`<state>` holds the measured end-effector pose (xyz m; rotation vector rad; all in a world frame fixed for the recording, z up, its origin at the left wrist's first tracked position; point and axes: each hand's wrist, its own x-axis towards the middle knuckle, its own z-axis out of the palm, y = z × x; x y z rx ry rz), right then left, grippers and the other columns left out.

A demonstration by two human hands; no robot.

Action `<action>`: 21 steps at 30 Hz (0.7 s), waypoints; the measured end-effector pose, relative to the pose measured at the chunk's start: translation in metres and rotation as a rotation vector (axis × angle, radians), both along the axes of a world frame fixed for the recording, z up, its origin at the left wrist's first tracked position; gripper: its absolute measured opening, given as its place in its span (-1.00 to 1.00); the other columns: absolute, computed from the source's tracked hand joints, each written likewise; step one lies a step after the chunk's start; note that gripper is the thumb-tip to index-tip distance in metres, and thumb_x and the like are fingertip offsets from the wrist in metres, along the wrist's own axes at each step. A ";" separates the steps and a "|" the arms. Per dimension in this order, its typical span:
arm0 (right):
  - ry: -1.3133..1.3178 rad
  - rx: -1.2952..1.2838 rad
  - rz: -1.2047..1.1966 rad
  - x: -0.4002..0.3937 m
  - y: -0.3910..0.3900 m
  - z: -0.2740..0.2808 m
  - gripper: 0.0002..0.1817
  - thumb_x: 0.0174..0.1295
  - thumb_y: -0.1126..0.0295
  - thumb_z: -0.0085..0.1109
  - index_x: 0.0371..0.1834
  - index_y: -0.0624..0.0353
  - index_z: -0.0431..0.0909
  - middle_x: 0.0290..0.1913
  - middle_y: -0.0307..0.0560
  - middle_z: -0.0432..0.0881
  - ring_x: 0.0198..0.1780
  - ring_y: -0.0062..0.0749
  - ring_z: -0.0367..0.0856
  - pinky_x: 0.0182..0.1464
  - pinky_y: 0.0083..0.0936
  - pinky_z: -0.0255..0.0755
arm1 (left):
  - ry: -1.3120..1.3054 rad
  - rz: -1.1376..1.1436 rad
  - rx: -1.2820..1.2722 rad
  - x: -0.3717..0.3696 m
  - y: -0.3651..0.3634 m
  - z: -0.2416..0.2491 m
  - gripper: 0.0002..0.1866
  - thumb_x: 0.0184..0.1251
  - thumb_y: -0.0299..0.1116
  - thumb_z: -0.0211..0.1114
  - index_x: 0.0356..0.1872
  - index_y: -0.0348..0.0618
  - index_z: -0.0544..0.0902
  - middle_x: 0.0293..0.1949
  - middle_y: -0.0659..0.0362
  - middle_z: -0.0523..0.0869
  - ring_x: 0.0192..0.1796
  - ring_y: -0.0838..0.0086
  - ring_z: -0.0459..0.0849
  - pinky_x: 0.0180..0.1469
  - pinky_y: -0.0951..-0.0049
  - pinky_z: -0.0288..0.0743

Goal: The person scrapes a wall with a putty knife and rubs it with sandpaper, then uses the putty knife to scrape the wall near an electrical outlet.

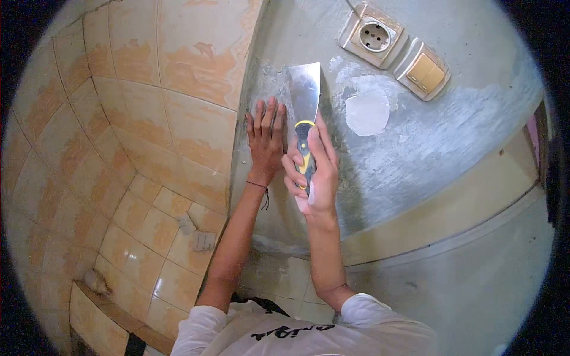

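The left hand is laid on the grey wall with its palm down, and its fingers are extended and slightly spread; nothing is held in it. Around its wrist there is a dark thin bracelet with loose ends. The right hand is just beside it, and the two hands are apart by a narrow gap. This right hand is closed around the handle of a putty knife, with the fingers curled around the dark grey and yellow grip. The metal blade points away from the person, beyond the fingertips of the left hand; whether its edge is touching the wall, I cannot tell.

To the right of the blade, near the right hand, a white patch is on the wall, with thinner white smears around it. Farther beyond the right hand, a socket and a switch are standing out from the surface, so they are obstacles on that side. To the left of the left hand, the grey wall ends at an edge, and there begins an orange and cream tiled wall. Lower left from the left hand, a small pale block lies on tiles. Nearer to the body than both hands is the white shirt of the person.
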<state>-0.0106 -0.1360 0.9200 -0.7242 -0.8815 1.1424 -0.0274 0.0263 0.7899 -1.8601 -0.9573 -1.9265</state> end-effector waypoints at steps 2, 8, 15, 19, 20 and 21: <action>0.000 0.025 -0.012 -0.003 0.002 0.001 -0.44 0.60 0.13 -0.12 0.61 -0.14 0.12 -0.50 -0.30 0.27 -0.73 -0.75 0.13 -0.81 -0.79 -0.09 | 0.007 -0.027 -0.015 -0.002 -0.004 0.001 -0.35 0.40 -0.35 0.13 0.53 -0.04 0.27 0.56 0.12 0.23 0.61 0.13 0.12 0.60 -0.08 -0.14; -0.008 0.039 -0.051 -0.012 0.004 0.005 -0.43 0.59 0.13 -0.12 0.62 -0.12 0.10 -0.48 -0.29 0.29 -0.72 -0.74 0.13 -0.81 -0.79 -0.09 | 0.044 0.091 0.024 -0.001 0.004 0.004 -0.35 0.43 -0.30 0.25 0.51 0.01 0.26 0.53 0.12 0.28 0.57 0.16 0.22 0.56 -0.05 0.02; 0.001 0.080 -0.145 -0.023 0.006 -0.003 -0.44 0.60 0.14 -0.14 0.62 -0.12 0.10 -0.48 -0.28 0.27 -0.72 -0.74 0.12 -0.81 -0.80 -0.10 | 0.006 -0.097 -0.002 -0.003 -0.002 0.004 -0.35 0.40 -0.42 0.11 0.53 -0.04 0.26 0.56 0.11 0.24 0.61 0.12 0.12 0.59 -0.11 -0.15; 0.008 0.081 -0.187 -0.026 0.005 -0.005 -0.44 0.60 0.15 -0.13 0.62 -0.13 0.10 -0.48 -0.27 0.27 -0.72 -0.74 0.12 -0.81 -0.80 -0.09 | 0.018 -0.042 0.017 0.000 0.001 0.001 -0.36 0.40 -0.39 0.13 0.52 -0.04 0.30 0.55 0.11 0.26 0.59 0.12 0.17 0.59 -0.08 -0.14; 0.022 0.088 -0.168 -0.026 0.006 -0.005 -0.43 0.60 0.15 -0.13 0.62 -0.13 0.10 -0.47 -0.27 0.27 -0.73 -0.74 0.12 -0.81 -0.80 -0.09 | 0.011 -0.006 0.026 0.002 0.001 0.000 -0.38 0.41 -0.39 0.13 0.51 -0.04 0.31 0.54 0.12 0.27 0.58 0.13 0.19 0.59 -0.08 -0.13; 0.036 0.090 -0.150 -0.025 0.005 -0.006 -0.43 0.59 0.15 -0.12 0.62 -0.13 0.09 -0.47 -0.27 0.27 -0.73 -0.74 0.12 -0.81 -0.80 -0.09 | 0.012 -0.016 0.022 0.002 -0.002 0.001 -0.38 0.41 -0.39 0.13 0.51 -0.04 0.31 0.54 0.12 0.27 0.58 0.13 0.19 0.59 -0.08 -0.13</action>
